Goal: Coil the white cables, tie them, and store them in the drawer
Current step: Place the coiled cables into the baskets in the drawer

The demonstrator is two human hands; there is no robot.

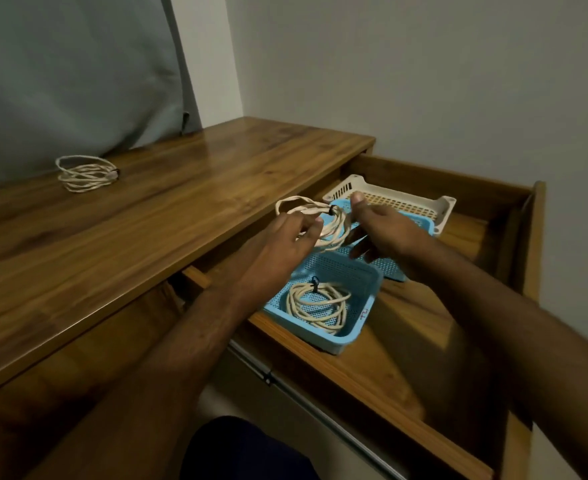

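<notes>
Tied white coil (320, 223) held above open drawer (424, 341), between both hands. Left hand (285, 237) fingers curled loosely on its near loops; right hand (382, 230) spread open, touching its right side. Second coil (317, 303) in near blue basket (362, 327); third coil (86, 173) on desktop (147, 220).

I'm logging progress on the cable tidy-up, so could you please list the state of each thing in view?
Drawer: open.
Coil on desk top: tied, not stored.
Held coil: tied, above the drawer.
Near blue basket: holds one tied coil.
Far blue basket: contents hidden.
White basket: looks empty.
Left hand: gripping held coil.
Right hand: open beside it.
</notes>
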